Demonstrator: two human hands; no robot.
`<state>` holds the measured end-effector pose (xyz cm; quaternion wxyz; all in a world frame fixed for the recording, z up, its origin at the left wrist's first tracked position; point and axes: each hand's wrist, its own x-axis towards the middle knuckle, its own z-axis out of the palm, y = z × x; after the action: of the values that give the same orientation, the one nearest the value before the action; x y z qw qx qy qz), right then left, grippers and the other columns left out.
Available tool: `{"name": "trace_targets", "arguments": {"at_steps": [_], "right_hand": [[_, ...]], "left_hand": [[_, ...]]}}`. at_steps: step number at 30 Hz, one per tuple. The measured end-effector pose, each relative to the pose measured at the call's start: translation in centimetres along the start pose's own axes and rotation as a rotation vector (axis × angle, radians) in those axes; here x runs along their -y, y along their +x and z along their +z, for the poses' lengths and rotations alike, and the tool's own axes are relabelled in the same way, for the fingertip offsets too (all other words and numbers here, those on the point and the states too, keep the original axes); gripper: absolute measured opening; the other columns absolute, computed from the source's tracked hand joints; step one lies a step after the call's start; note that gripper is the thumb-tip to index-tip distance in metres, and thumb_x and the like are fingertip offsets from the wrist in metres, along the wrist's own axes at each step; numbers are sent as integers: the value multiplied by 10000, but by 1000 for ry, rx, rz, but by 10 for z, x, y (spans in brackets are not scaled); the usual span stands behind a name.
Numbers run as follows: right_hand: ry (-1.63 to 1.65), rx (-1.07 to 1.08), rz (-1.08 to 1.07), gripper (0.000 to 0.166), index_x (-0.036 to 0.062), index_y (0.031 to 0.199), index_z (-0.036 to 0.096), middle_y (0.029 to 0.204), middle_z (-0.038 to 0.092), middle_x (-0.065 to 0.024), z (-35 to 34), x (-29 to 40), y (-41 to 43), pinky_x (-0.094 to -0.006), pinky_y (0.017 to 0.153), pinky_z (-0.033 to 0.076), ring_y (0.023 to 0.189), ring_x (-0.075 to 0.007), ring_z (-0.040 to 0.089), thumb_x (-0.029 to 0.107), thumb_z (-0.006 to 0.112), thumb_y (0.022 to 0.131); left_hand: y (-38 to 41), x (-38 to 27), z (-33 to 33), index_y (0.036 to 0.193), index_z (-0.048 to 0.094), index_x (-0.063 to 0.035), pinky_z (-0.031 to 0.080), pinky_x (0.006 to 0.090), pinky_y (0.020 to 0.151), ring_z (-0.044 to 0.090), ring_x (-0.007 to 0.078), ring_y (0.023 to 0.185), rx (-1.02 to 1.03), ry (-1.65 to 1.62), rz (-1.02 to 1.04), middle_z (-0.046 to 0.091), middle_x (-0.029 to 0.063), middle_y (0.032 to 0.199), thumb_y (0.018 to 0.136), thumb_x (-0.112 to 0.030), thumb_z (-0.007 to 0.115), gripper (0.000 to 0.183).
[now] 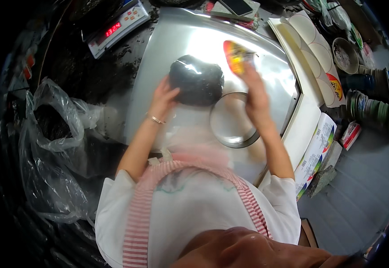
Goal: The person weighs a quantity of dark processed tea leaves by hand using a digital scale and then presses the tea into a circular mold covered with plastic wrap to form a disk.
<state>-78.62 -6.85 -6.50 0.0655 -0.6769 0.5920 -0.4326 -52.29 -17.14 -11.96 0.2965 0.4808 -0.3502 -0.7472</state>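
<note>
A dark round packet point(197, 82), glossy like clear film over black contents, is over a shiny metal sheet point(167, 37). My left hand point(163, 95) holds its left edge, thumb in front and fingertips partly hidden. In my right hand point(256, 90) is a round yellow and red sticker label point(234, 57), blurred by motion, to the right of the packet. A metal ring point(238, 145) rests on the sheet below the packet, its right side partly behind my right wrist.
A digital scale point(119, 28) with a lit display stands at upper left. An open plastic bag point(58, 144) of dark material sits on the left. To the right are sticker sheets point(310, 43), a printed roll point(317, 150), a stone point(322, 181) and a bowl point(345, 55). A phone point(237, 6) lies at the top.
</note>
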Motion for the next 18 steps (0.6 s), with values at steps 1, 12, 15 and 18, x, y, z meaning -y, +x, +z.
{"name": "trace_targets", "arguments": {"at_steps": [1, 12, 15, 18], "right_hand": [[-84, 51, -134, 583, 75, 1221, 596, 1349, 486, -198, 21, 2, 0, -475, 1069, 362, 1278, -369, 451, -104, 607, 666], [-415, 346, -142, 526, 165, 1322, 514, 1399, 428, -150, 118, 17, 26, -543, 1079, 262, 1317, -352, 372, 410, 597, 863], [-392, 434, -98, 602, 195, 1371, 470, 1435, 377, -156, 115, 32, 25, -580, 1087, 203, 1339, -368, 330, 481, 589, 855], [-296, 318, 14, 684, 162, 1425, 399, 1488, 294, -177, 100, 37, 23, -632, 1061, 206, 1361, -391, 286, 462, 618, 851]], "left_hand": [[-1, -2, -1, 1466, 280, -88, 547, 278, 774, 615, 131, 1037, 20, 9, -20, 582, 40, 1269, 879, -58, 611, 675], [14, 20, -25, 1461, 301, -134, 534, 334, 844, 575, 164, 1107, 121, -33, -25, 553, 39, 1304, 862, -70, 622, 683], [9, 9, -30, 1453, 340, -145, 483, 386, 928, 520, 190, 1178, 123, 0, -66, 524, 45, 1334, 806, -110, 682, 732], [23, -18, -70, 1424, 364, -95, 537, 293, 713, 613, 169, 989, -25, 179, 272, 590, 46, 1213, 780, -80, 723, 737]]}}
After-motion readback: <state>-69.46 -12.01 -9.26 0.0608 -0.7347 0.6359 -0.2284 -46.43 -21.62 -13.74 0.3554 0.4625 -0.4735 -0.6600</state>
